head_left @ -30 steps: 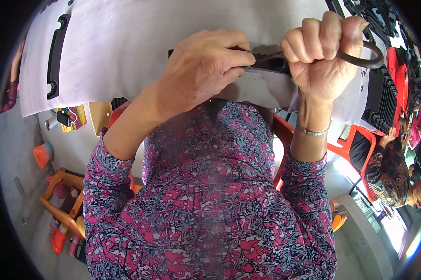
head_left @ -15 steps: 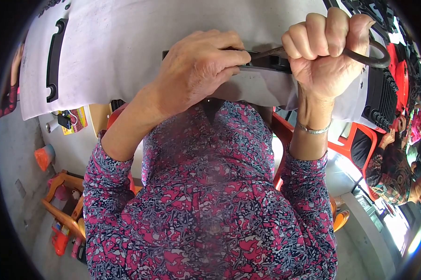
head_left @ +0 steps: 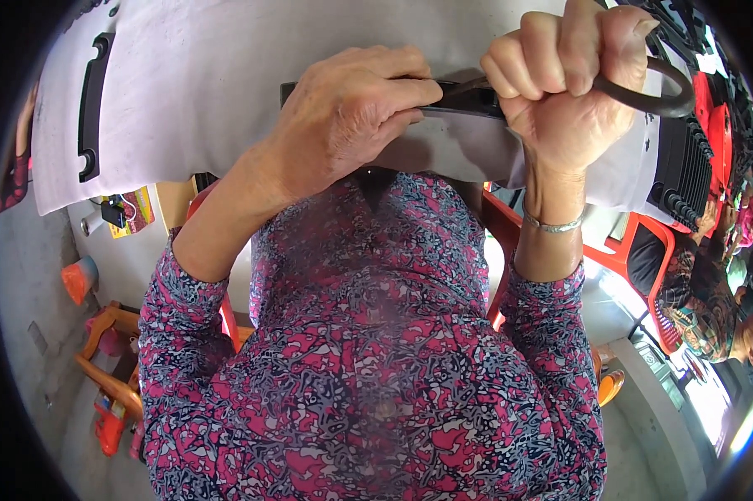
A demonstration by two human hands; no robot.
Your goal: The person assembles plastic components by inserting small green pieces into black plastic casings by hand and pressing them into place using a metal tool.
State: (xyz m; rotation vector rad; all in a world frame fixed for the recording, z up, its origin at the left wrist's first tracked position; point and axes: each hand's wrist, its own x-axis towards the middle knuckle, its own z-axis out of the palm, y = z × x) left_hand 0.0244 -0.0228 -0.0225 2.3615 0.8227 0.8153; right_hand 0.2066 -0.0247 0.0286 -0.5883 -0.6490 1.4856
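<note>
My left hand (head_left: 351, 117) is closed on a long black plastic strip (head_left: 476, 102), holding it near the close edge of the pale table (head_left: 209, 83). Its fingers cover the strip's middle. To its right, my right hand (head_left: 568, 92) is wrapped round dark metal scissors (head_left: 656, 108) with a large ring handle. One ring sticks out beyond the thumb, and the pointed metal end runs left over the strip, close to my left fingertips. My fist hides the rest of the scissors, and I cannot tell whether the tip touches the strip.
Another black strip (head_left: 95, 108) with notched ends lies at the table's left. A row of similar black strips (head_left: 684, 175) sits at the right edge, by a red chair (head_left: 664, 275). A seated person (head_left: 702, 309) is at far right; a person's sleeve (head_left: 13, 179) shows at far left.
My right hand has moved a little left and up with the scissors, covering more of the strip's right end. My left hand has shifted slightly, still holding the strip.
</note>
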